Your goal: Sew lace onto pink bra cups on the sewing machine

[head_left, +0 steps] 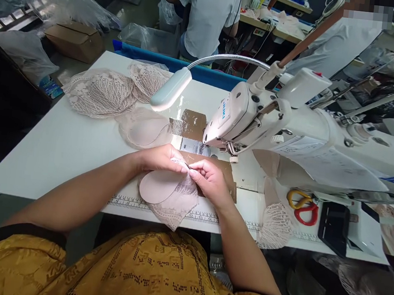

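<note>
Both hands hold a pale pink lace piece (178, 206) with a smooth, rounded pad (159, 187) at its left, above the table's front edge. My left hand (162, 158) pinches the upper edge of the lace. Close beside it, my right hand (211, 179) pinches the same edge with thumb and forefinger, and a tiny dark bit shows between the fingertips. Just beyond the hands stands the head of a white sewing machine (233, 116), its needle area over a metal plate (192, 146). The lace hangs down over a printed ruler strip (128, 202).
Lace pieces (100, 93) are piled at the left back, with a sheer cup piece (146, 128) nearer. A lamp (171, 88) reaches over the table. Scissors (303, 206), a dark phone (333, 226) and more lace (276, 224) lie at right. A person (207, 17) sits behind the table.
</note>
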Tool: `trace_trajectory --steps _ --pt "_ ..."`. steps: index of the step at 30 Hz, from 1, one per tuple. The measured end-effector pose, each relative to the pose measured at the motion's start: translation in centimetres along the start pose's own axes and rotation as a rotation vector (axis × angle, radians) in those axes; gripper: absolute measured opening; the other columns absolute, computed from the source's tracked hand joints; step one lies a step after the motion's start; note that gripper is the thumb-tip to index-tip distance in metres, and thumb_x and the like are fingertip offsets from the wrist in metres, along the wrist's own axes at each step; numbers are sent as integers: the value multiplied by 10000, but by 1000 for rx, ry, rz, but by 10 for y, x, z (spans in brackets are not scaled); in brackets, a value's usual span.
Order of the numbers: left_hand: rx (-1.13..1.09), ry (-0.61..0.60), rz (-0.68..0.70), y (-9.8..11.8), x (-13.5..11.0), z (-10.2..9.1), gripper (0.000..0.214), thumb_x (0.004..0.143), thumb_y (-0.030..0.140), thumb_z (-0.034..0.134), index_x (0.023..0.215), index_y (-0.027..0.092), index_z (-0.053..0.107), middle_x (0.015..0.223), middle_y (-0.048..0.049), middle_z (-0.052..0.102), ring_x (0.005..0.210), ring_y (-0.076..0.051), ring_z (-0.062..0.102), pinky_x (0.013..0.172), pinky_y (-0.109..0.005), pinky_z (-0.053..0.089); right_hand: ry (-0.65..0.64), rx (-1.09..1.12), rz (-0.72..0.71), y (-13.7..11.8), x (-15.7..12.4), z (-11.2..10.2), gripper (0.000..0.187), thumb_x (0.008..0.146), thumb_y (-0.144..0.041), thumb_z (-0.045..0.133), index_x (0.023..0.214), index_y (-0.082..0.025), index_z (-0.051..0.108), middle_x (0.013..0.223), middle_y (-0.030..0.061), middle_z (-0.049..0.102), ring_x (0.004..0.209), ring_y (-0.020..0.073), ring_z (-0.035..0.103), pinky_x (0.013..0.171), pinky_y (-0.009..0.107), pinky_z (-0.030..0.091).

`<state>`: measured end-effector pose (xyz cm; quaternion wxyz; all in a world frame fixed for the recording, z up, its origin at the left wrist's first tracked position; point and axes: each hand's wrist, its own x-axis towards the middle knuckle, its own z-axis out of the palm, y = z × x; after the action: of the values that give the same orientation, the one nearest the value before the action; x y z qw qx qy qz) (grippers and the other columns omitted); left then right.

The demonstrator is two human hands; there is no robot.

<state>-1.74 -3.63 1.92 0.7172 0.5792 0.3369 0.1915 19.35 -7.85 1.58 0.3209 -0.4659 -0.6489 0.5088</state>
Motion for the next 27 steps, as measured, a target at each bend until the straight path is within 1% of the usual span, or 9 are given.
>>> trace_trajectory --steps 5,8,12,16,19,22,24,25,27 --pt "-27 -7 -35 2 -1 2 233 733 347 800 776 121 763 672 -25 657 617 -106 535 565 -219 422 -87 101 65 5 -3 -6 250 834 -387 650 994 -195 641 824 9 634 698 127 571 632 267 467" --pt "-7 -24 -22 -1 0 1 278 715 377 810 714 108 741 613 -10 606 577 -92 482 523 -211 371 -122 70 53 5 -2 -6 251 835 -379 648 1012 -202 626 816 2 618 707 131 563 644 272 464" --pt "9 -63 -24 -4 1 1 356 699 435 810 629 103 704 507 21 490 495 -69 366 457 -215 274 -101 -5 11 -1 1 0 206 829 -381 649 923 -200 627 795 2 610 700 132 551 635 270 452" --pt "39 -61 -44 -3 1 1 328 702 423 809 645 113 720 517 25 508 493 -67 369 465 -214 296 -57 -45 1 -3 3 3 195 833 -388 629 861 -195 636 791 14 623 711 146 567 629 272 456" --pt "38 -67 -47 -6 1 2 297 728 414 792 741 120 753 593 2 596 541 -89 466 510 -216 370 -13 7 42 2 4 4 209 822 -401 637 851 -194 623 778 14 631 691 146 577 622 271 461" --pt "40 -85 -38 -10 2 2 307 759 419 766 866 131 768 735 -42 691 665 -136 585 616 -237 460 29 139 70 6 6 5 295 804 -425 656 989 -205 589 786 3 626 694 147 592 640 277 483" --pt "58 -111 5 -10 3 0 307 776 409 748 919 138 764 857 -69 724 785 -170 636 704 -255 493 1 160 62 6 7 7 411 778 -408 691 1117 -213 566 851 11 640 777 164 617 704 294 503" --pt "79 -136 29 -9 3 -2 302 779 392 744 951 144 759 925 -78 730 850 -187 648 747 -264 499 -29 134 54 5 7 7 433 770 -393 700 1143 -212 572 896 23 650 831 174 624 744 305 506" --pt "155 -193 59 -3 0 -8 335 767 335 744 1054 163 732 1053 -82 717 959 -209 645 812 -273 495 -74 32 49 4 6 6 330 786 -379 679 1060 -201 633 931 39 661 874 187 621 770 311 499"
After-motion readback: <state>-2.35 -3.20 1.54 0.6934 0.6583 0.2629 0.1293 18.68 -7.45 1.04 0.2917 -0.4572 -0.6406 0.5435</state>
